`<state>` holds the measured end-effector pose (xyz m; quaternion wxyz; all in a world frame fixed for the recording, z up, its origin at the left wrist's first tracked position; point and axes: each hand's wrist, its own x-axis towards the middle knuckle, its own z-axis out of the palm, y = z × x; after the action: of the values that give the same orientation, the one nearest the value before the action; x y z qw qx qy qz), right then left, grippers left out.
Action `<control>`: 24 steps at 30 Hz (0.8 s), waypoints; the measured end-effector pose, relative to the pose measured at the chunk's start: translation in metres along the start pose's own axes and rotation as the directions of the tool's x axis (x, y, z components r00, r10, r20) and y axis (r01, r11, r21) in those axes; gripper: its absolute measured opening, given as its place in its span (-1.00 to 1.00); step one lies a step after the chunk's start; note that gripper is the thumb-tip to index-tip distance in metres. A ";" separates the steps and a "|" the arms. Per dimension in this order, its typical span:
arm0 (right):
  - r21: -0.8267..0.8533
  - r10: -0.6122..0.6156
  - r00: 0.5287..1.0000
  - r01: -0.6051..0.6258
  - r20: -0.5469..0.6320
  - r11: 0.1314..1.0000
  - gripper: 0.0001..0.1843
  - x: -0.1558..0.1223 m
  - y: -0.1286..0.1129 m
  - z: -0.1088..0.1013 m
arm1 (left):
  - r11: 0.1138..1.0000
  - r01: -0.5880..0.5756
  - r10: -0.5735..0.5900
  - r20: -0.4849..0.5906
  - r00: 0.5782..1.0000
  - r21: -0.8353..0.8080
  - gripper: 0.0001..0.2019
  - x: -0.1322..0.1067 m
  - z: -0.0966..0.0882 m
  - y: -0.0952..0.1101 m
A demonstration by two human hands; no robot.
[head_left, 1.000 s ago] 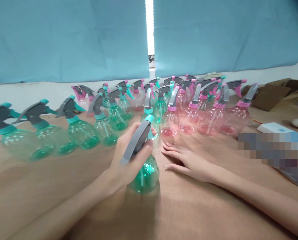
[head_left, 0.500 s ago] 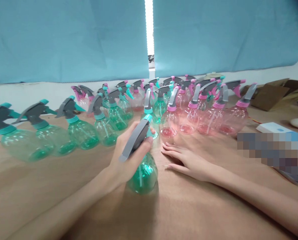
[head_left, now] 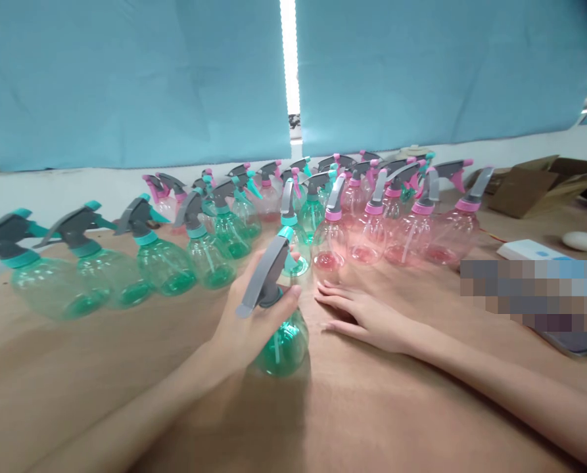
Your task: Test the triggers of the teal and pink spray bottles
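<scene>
My left hand point(head_left: 246, 315) is around the neck of a green spray bottle point(head_left: 284, 345) that stands upright on the table in front of me. Its thumb lies across the near side, and the other fingers are partly hidden behind the grey spray head point(head_left: 266, 272). Palm down on the tabletop, my right hand point(head_left: 372, 315) rests with its fingers spread and nothing in it. Just beyond its fingertips stands a pink spray bottle point(head_left: 328, 246). Behind the held bottle is another green spray bottle point(head_left: 296, 246).
A row of green spray bottles point(head_left: 165, 266) stretches to the left, and pink ones point(head_left: 411, 236) stand to the right. More bottles crowd behind them. On the right are a cardboard box point(head_left: 524, 187), a white box point(head_left: 532, 250) and a white rounded object point(head_left: 583, 241).
The thumb of my left hand has loosened a little and sits lower beside the spray head. My right hand stays flat. The whole view has shifted slightly.
</scene>
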<state>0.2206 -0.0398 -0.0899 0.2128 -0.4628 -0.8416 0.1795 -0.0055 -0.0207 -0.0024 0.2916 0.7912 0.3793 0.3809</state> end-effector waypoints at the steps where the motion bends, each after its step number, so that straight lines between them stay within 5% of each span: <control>1: -0.002 0.000 1.000 0.000 -0.002 1.000 -0.33 0.000 -0.001 0.000 | 1.000 0.005 -0.005 -0.009 1.000 0.004 -0.67 -0.001 0.001 0.000; 6: 0.149 -0.016 0.999 0.024 -0.050 0.989 -0.07 0.003 -0.023 0.007 | 0.999 -0.017 0.015 -0.053 0.998 -0.030 -0.69 -0.003 0.006 0.000; 10: 0.409 -0.145 0.967 0.221 -0.207 0.885 0.24 0.015 -0.054 0.022 | 0.999 -0.016 0.013 -0.074 0.997 -0.045 -0.68 -0.002 0.007 0.000; 16: 0.503 -0.144 0.922 0.322 -0.360 0.802 0.10 0.033 -0.074 0.030 | 0.996 -0.018 0.018 -0.004 1.000 -0.093 -0.68 0.001 0.001 0.003; 24: 0.421 -0.128 0.935 0.267 -0.331 0.867 0.12 0.033 -0.072 0.023 | 0.993 0.000 0.019 0.155 0.988 -0.121 -0.56 0.005 -0.008 -0.005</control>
<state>0.1428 -0.0507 -0.0672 0.4553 -0.3310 -0.7776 0.2802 -0.0120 -0.0126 0.0002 0.3657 0.8015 0.3278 0.3413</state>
